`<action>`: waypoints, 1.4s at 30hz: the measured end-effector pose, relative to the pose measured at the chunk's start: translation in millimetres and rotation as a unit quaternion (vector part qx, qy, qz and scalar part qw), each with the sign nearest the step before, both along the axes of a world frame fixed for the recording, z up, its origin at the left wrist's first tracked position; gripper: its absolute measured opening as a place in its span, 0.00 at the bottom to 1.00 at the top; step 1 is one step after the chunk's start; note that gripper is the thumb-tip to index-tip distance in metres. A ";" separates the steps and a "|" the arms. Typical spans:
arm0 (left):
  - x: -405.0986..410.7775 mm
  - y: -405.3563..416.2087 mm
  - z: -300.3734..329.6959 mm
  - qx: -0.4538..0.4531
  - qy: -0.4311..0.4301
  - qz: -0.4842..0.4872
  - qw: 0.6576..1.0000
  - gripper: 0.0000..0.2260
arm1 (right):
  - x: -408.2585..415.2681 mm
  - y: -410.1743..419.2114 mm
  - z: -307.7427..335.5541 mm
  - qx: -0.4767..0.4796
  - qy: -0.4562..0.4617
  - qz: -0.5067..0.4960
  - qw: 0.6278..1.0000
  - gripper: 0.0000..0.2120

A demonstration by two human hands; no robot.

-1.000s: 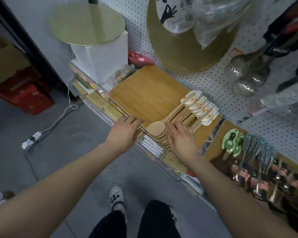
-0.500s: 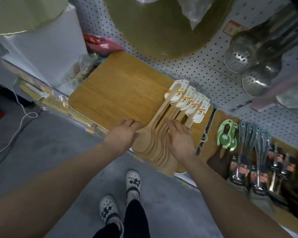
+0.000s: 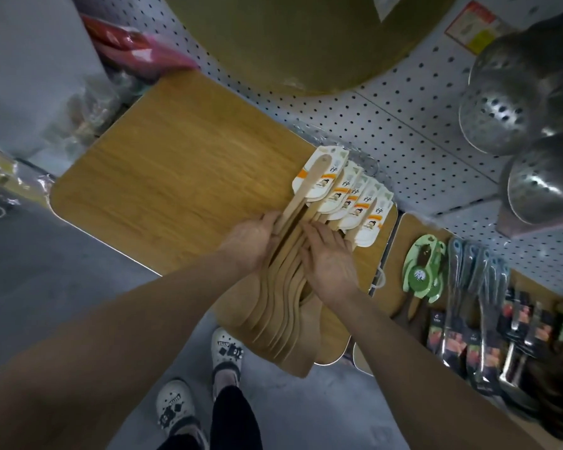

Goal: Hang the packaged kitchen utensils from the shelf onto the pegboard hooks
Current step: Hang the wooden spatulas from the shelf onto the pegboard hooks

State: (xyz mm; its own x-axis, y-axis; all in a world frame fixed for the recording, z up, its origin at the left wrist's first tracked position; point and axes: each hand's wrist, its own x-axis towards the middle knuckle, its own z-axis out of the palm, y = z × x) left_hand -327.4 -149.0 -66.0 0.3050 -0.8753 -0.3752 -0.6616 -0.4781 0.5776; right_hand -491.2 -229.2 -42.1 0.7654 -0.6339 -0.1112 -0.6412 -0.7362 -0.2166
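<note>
A fanned stack of spatulas [image 3: 286, 300] is gathered on the board [image 3: 176, 190]: the left hand [image 3: 251, 245] is curled round its handles, while the right hand [image 3: 330, 261] is pressed flat on top. Nothing from the stack is hung yet. Beyond, the pegboard [image 3: 387, 118] is seen with strainers [image 3: 507, 102] hanging.

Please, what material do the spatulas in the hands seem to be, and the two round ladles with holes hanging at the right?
Spatulas: apparently unvarnished light wood or bamboo, matte tan with faint grain, each with a white printed card at the handle end.
Perforated ladles: likely stainless steel, since the grey bowls show bright reflections around the punched holes.
</note>
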 end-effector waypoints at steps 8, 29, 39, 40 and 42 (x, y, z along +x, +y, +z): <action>33.1 34.7 5.9 -0.019 0.050 0.112 0.992 0.28 | 38.2 -8.9 6.7 -0.005 -0.053 -0.039 0.998 0.19; 56.6 149.8 31.6 -0.121 0.146 0.230 0.954 0.17 | 104.8 33.1 35.5 0.271 -0.166 -0.236 0.918 0.35; 24.1 202.9 113.9 -0.156 0.125 0.114 0.973 0.31 | 27.2 102.2 121.0 0.319 -0.246 -0.209 0.891 0.47; 18.1 207.1 123.5 -0.153 0.123 0.106 0.975 0.31 | 16.3 109.5 130.8 0.318 -0.256 -0.211 0.888 0.47; 2.1 214.1 143.8 -0.151 0.125 0.081 0.977 0.30 | -8.9 124.0 151.9 0.302 -0.278 -0.220 0.885 0.46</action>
